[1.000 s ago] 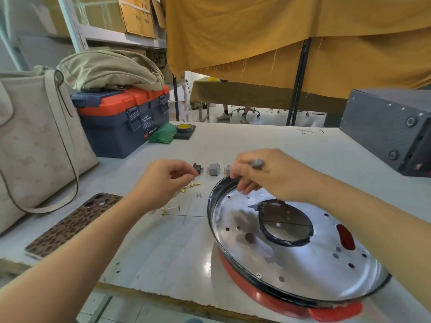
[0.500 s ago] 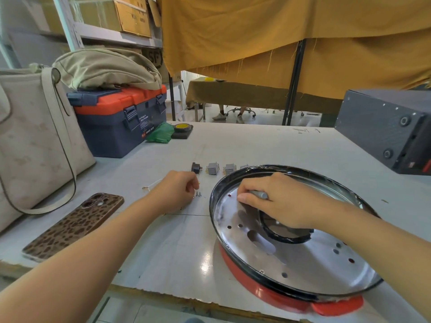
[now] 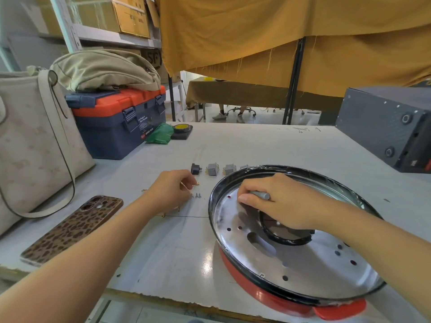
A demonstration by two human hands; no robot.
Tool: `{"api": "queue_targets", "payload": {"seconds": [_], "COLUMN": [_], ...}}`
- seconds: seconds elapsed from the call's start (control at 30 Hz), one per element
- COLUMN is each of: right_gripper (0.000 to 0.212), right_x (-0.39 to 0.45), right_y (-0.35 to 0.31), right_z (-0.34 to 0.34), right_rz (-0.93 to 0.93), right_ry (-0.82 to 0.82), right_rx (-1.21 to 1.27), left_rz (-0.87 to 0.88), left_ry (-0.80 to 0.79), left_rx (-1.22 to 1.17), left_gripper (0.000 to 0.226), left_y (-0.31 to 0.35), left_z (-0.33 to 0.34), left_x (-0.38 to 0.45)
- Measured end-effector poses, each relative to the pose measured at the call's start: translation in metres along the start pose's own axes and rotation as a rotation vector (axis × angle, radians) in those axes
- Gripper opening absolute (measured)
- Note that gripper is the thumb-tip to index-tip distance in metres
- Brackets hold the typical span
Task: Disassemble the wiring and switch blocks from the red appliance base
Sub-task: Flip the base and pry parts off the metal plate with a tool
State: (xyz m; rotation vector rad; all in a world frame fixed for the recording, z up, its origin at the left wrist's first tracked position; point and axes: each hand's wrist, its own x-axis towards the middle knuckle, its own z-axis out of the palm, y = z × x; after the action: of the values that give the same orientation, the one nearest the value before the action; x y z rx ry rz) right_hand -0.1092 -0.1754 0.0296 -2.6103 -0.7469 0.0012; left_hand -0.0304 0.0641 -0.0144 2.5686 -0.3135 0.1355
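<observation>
The red appliance base (image 3: 268, 297) lies on the table with its shiny metal plate (image 3: 310, 264) and black rim facing up. My right hand (image 3: 277, 201) rests inside it near the black centre ring (image 3: 286, 238), fingers curled round a grey pen-like tool (image 3: 260, 195). My left hand (image 3: 172, 190) sits on the table left of the base and pinches a thin wire with a brass terminal (image 3: 197, 183). A black switch block (image 3: 196, 169) and two grey switch blocks (image 3: 212, 169) stand in a row behind. Small screws (image 3: 197, 195) lie by my left fingers.
A leopard-pattern phone (image 3: 74, 227) lies near the front left edge. A beige tote bag (image 3: 35, 148) and a blue and orange toolbox (image 3: 116, 122) stand at the left. A dark grey box (image 3: 387, 127) occupies the right rear. A tape roll (image 3: 182, 129) sits behind.
Both hands came down from above the table. My right hand moved with the tool into the base plate; my left hand lowered the wire to the table by the screws.
</observation>
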Motion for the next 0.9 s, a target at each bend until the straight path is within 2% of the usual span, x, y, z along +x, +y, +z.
{"api": "queue_targets", "payload": {"seconds": [0.13,0.2,0.37,0.53,0.8,0.9], "right_gripper": [0.017,0.015,0.016,0.017,0.021,0.020], "right_x": [0.000,0.001,0.002,0.001,-0.004,-0.009], "right_y": [0.000,0.000,-0.001,-0.004,-0.005,-0.003], "right_z": [-0.001,-0.002,-0.004,-0.005,-0.007,-0.010], "right_rz": [-0.007,-0.004,0.026,0.036,0.059,0.089], "right_ry": [-0.028,-0.044,-0.075,-0.080,-0.079,-0.055], "right_rx": [-0.005,-0.022,-0.043,-0.050,-0.030,0.087], "left_rz": [0.079,0.072,-0.164,-0.196,-0.162,-0.159], "left_ry": [0.070,0.035,-0.360,-0.503,-0.388,-0.301], "left_rx": [-0.013,-0.069,-0.400,-0.584,-0.466,-0.432], "left_gripper": [0.010,0.007,0.020,0.022,0.018,0.021], "left_y": [0.014,0.025,0.045,0.050,0.059,0.060], "left_z": [-0.008,-0.012,-0.020,-0.026,-0.018,-0.015], "left_x": [-0.007,-0.011,-0.024,-0.037,-0.036,-0.032]}}
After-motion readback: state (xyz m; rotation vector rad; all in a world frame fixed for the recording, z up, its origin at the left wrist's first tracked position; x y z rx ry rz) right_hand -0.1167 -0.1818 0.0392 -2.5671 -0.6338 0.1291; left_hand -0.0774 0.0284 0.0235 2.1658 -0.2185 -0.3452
